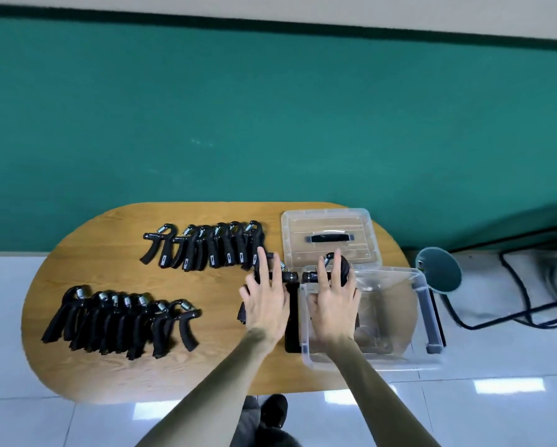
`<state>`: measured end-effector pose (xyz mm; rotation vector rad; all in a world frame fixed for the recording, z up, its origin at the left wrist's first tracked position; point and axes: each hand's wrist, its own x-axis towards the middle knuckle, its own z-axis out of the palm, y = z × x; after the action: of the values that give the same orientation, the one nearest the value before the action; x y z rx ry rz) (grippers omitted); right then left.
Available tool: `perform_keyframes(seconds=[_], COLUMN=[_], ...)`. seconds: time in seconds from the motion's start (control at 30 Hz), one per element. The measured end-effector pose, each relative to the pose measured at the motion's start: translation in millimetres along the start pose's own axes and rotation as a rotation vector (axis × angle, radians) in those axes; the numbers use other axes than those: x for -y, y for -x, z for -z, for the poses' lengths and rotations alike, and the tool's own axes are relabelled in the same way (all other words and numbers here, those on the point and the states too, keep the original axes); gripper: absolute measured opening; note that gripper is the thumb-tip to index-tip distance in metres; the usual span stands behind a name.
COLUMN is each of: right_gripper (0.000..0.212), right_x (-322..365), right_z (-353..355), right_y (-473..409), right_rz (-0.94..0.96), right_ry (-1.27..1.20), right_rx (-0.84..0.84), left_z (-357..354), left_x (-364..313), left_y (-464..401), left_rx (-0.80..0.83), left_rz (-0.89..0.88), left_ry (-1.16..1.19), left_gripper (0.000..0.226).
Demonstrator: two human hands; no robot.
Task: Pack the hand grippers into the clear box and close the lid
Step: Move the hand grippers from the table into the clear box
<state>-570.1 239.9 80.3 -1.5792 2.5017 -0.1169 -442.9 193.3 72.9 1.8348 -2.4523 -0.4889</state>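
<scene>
- head view: the left hand [265, 301] is lying fingers spread over a hand gripper [285, 276] beside the box wall at lower centre; whether it is clamped on it, i cannot tell.
- the right hand [333, 301] is reaching over the near-left corner of the clear box [422, 304], fingers around another gripper [335, 269] at the box's far rim, seemingly clamped on it.
- two rows of grippers are waiting, one at upper left of the tabletop [206, 246], one at lower left [119, 321]; the lid [330, 233] is lying flat behind the box.
- risk, as i judge it: both hands are crowding the same box corner, so a gripper could be catching the rim and dropping outside, or nudging the light box.
- the box is sitting at the right end of the table [206, 375], partly overhanging the rounded edge, so a push rightward could be tipping it off.
- open room is lying in the bare wood at lower centre; the box's right half is looking free for loading.
</scene>
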Motion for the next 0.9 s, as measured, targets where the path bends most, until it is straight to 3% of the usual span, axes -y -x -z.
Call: perform_keyframes(seconds=[0.2,0.43,0.63,0.9], right_gripper=[0.084,0.087,0.086,0.088], right_x=[-49,-118,-166,-199], right_z=[-1,-6,-21,-60], right_y=[7,13,4,-9], right_rz=[-0.112,-0.103,-0.082,-0.022], right_ry=[-0.024,-0.072,-0.071,-0.116], right_rx=[0.007,0.045,0.112,0.222], left_z=[-28,-59,-89,-129], left_x=[-46,-106,-152,-166], left_y=[6,21,26,15], left_rx=[0.022,0.075,0.129,0.222], left_rz=[-0.081,-0.078,-0.016,0.081], left_ry=[0.023,0.016,0.006,-0.067], left_gripper=[0.089,0.094,0.096,0.092])
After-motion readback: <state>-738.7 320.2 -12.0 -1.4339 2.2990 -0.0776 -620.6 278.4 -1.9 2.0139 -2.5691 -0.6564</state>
